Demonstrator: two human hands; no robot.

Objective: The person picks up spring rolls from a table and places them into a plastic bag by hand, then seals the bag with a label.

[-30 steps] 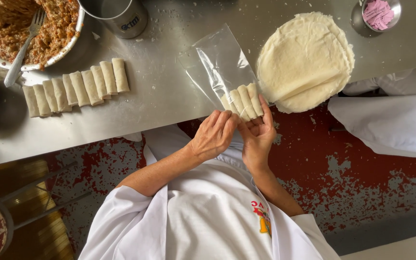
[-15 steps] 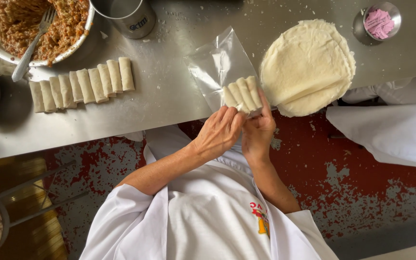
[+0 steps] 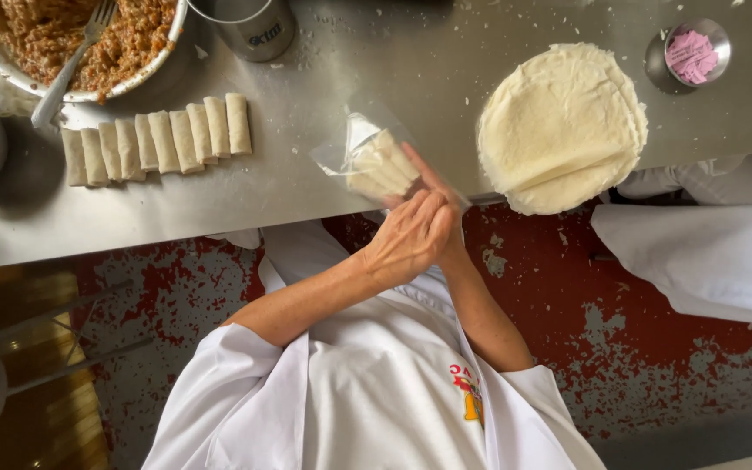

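- Steel tabletop (image 3: pixel 376 61), flecked with crumbs.
- One bowl of minced filling (image 3: pixel 71 39) far left, one fork (image 3: pixel 67 70) stuck in it.
- One stack of round wrappers (image 3: pixel 559 126) right of hands.
- Eight rolls in a row (image 3: pixel 158 139) on left.
- One clear bag (image 3: pixel 372 161) holding about three rolls, at the tabletop's near edge.
- Left hand (image 3: pixel 411 239) overlapping right hand (image 3: pixel 441 196); fingers of both clasping bag.
- One small tin (image 3: pixel 694 52) with pink scraps.

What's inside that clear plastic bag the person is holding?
The clear plastic bag holds a few pale rolled wrappers side by side. Their near ends, and the bag's opening, are covered by the hands, so the exact count is hidden.
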